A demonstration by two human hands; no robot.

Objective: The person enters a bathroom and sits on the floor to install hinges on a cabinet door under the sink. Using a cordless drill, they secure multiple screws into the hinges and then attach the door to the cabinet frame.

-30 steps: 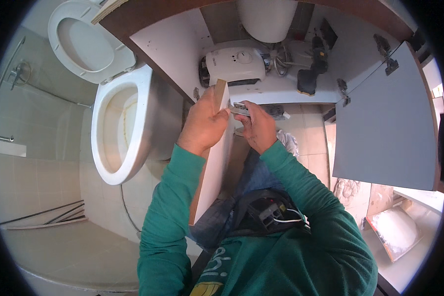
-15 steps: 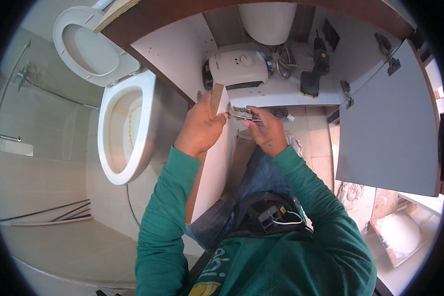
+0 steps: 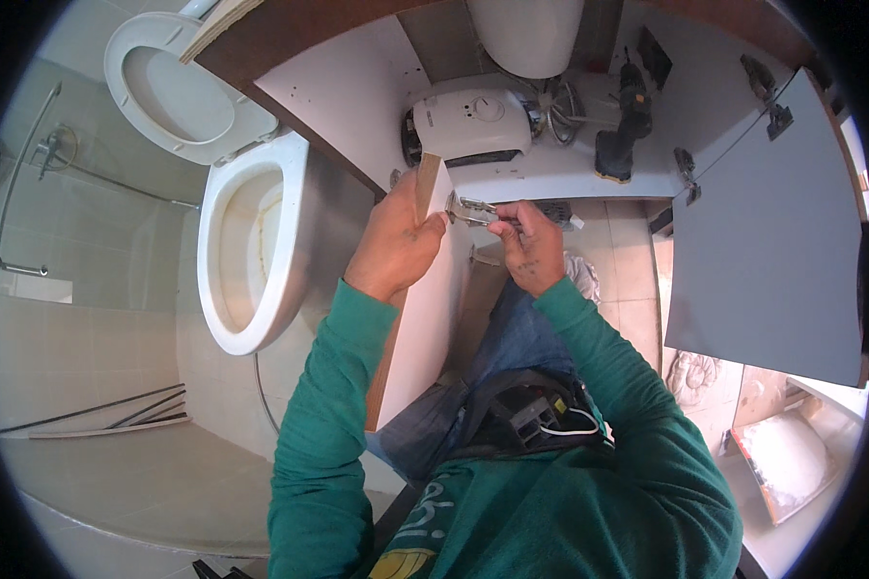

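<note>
A white cabinet door with a bare wood-coloured edge [image 3: 421,338] stands upright on its edge in front of me. My left hand [image 3: 396,236] is wrapped round its upper part, the thumb lying on the white face. From that face, close to the top, a metal hinge [image 3: 474,211] sticks out to the right. My right hand [image 3: 531,243] pinches the free end of the hinge between thumb and fingers. Part of the hinge's far end is hidden by those fingers.
Ahead is an open cabinet holding a white heater unit [image 3: 471,124] and a dark cordless drill [image 3: 625,125]. Its other door [image 3: 768,251] hangs open at right on hinges [image 3: 686,176]. A toilet [image 3: 253,246] stands at left. Thin dark strips [image 3: 130,413] lie by the wall.
My right hand has shifted slightly at the hinge's end, its fingers now more curled. My left hand keeps its hold on the door. The whole view has shifted a little.
</note>
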